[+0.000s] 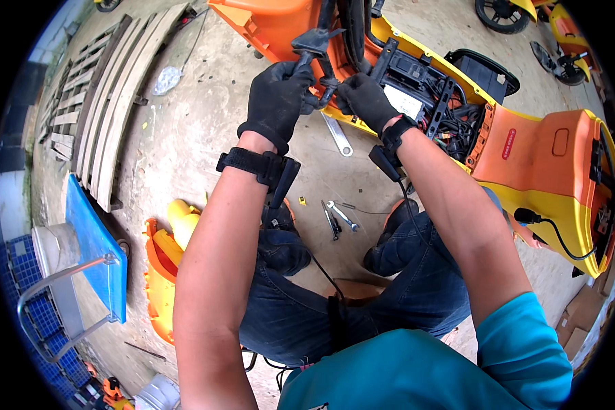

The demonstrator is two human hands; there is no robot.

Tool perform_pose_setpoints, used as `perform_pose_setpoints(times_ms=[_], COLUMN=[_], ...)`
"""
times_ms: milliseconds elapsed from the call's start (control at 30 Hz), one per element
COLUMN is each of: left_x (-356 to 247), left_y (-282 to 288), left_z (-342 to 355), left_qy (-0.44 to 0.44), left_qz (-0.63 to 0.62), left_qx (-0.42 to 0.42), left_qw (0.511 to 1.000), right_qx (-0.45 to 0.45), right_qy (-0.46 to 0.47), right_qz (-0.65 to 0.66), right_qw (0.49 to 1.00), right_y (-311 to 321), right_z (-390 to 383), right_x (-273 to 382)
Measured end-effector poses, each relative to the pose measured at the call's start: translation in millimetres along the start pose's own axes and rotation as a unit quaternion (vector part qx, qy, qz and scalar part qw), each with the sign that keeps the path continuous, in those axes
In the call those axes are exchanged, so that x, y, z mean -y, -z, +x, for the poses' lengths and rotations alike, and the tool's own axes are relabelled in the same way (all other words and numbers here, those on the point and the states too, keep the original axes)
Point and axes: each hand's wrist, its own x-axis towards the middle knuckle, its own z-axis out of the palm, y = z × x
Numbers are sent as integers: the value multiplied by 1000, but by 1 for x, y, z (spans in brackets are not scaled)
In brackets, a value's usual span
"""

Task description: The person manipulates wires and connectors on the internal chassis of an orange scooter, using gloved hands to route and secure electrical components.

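Observation:
My left hand (277, 99), in a black glove, is closed around a dark metal part (312, 42) at the front of an orange and yellow electric scooter (526, 147). Close beside it, my gloved right hand (370, 99) has its fingers pressed together at the scooter's dark tubing; what they pinch is hidden. Beneath the hands, a large silver wrench (340, 137) sticks out from under the scooter body. The open body bay shows a black battery or controller box (410, 72) and bundled cables (458, 126).
Between my feet lie a small wrench (343, 215) and a dark slim tool (332, 222). Orange and yellow plastic panels (159, 294) rest left of my legs. Farther left are a blue platform trolley (99, 253) and wooden pallets (116, 102). Another scooter (570, 61) stands far right.

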Motion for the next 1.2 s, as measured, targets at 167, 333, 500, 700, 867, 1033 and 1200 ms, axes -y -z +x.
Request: perform_pose_setpoints(times_ms=[167,333,500,700,867,1033,1200], left_x=[2,3,2,2,1,-1,-1], left_y=[-1,1,-1,0,-2,0,0], left_z=[2,2,2,1,2,0,-1], left_qy=[-5,-20,-15,-14,-21,-8,-7], left_qz=[9,21,17,14,26,13,17], left_qx=[-2,-5,-1,0,5,5,0], left_qw=[1000,1000,1000,1000,999,1000,1000], right_qx=[26,38,5,-2,33,21,10], right_qy=[-31,-29,5,15,-10,-34,-5], right_qz=[61,71,25,8,2,73,11], right_qw=[997,996,1000,1000,999,997,1000], right_y=[0,2,0,-2,4,-1,1], right_z=[4,-2,-4,-1,11,3,-1], right_x=[-5,2,2,-2,-14,-4,0])
